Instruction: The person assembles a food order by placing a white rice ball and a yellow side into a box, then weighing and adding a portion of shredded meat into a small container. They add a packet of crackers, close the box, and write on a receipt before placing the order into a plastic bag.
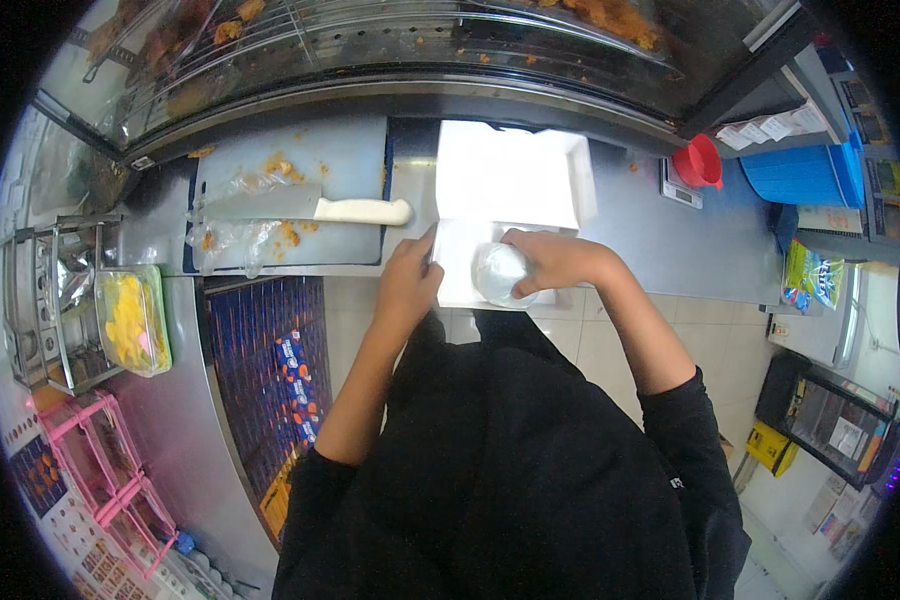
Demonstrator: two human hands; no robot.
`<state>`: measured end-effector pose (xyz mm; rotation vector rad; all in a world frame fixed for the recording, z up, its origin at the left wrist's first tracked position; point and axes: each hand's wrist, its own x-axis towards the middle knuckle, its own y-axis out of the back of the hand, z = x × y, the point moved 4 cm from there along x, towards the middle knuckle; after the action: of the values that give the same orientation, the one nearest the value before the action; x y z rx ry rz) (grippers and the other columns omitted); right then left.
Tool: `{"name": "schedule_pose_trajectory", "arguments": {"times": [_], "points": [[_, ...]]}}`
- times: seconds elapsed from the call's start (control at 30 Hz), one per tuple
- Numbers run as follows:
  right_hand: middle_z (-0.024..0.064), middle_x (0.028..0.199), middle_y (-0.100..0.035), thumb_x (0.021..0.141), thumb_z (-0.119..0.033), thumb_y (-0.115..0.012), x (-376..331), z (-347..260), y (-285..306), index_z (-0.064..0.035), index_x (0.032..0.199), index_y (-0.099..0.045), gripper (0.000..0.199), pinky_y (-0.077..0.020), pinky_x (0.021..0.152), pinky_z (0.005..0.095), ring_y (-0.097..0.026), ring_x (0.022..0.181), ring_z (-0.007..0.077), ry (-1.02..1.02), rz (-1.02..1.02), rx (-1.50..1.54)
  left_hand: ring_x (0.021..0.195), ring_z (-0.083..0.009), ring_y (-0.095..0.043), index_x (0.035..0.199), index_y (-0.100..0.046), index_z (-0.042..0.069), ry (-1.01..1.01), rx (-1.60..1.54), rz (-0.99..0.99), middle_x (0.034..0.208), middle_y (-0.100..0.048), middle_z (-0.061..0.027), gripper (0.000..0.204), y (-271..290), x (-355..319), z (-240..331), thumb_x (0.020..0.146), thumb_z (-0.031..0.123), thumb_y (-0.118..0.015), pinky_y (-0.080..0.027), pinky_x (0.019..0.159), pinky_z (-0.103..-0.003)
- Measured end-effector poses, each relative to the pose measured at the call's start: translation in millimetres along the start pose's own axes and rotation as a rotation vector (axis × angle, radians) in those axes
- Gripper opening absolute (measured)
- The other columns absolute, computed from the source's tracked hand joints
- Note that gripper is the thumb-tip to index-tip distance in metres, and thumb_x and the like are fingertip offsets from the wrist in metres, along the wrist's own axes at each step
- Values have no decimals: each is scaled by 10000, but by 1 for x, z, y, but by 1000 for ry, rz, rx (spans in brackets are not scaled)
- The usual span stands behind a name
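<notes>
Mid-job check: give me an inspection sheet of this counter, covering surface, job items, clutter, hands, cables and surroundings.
Surface: steel counter, crumbs near the display case.
Job's things: open white box; clear wrapped bundle at its front edge.
Clutter: cleaver on a crumb-strewn cutting board; red funnel by a small scale.
Hands: left hand on the box's front edge; right hand gripping the bundle.
Cables: nothing seen.
Surroundings: glass display case behind; yellow food in a tub at left.

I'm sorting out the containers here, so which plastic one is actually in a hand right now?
The clear round container under the right hand, on the white box. The other, holding yellow food, sits untouched on the rack at far left.
</notes>
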<state>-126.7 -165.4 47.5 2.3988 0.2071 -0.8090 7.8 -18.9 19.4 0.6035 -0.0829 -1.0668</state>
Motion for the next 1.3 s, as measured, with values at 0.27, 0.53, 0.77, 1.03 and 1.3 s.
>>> {"name": "schedule_pose_trajectory", "arguments": {"times": [0.27, 0.53, 0.77, 1.03, 1.3], "points": [[114, 1088, -541, 689, -156, -621, -12, -45, -14, -52, 967, -627, 297, -359, 955, 395, -467, 1112, 281, 176, 452, -525, 719, -281, -561, 1218, -505, 92, -51, 69, 44, 841, -530, -164, 504, -2, 1, -1, 715, 62, -515, -455, 682, -360], [83, 1098, -506, 695, -145, -587, 11, -45, -41, -66, 852, -664, 192, -270, 1032, 421, -397, 1176, 275, 289, 413, -751, 745, -276, -558, 1213, -515, 112, -38, 37, 59, 844, -533, -163, 499, -2, 1, -4, 716, 62, -512, -451, 688, -359], [168, 1065, -505, 782, -209, -569, -71, 4, 44, 11, 1135, -472, 426, -353, 928, 376, -468, 1089, 285, -223, 1375, -152, 741, -272, -555, 1227, -503, 119, 8, 81, 37, 857, -539, -174, 512, -5, 1, -4, 719, 59, -508, -451, 702, -359], [101, 1095, -558, 797, -99, -557, -41, 86, 28, 7, 1206, -450, 435, -380, 882, 299, -515, 1006, 168, -63, 976, 639, 743, -298, -548, 1218, -495, 56, -17, 82, 96, 819, -536, -187, 502, -7, -12, -8, 716, 61, -507, -446, 699, -365], [106, 958, -594, 777, -87, -588, -81, 22, 67, -17, 1044, -558, 278, -436, 796, 310, -558, 909, 209, 116, 1369, -102, 741, -327, -554, 1164, -519, 27, -71, 100, 70, 845, -549, -219, 458, -13, 50, 15, 711, 94, -505, -442, 691, -386]]}}
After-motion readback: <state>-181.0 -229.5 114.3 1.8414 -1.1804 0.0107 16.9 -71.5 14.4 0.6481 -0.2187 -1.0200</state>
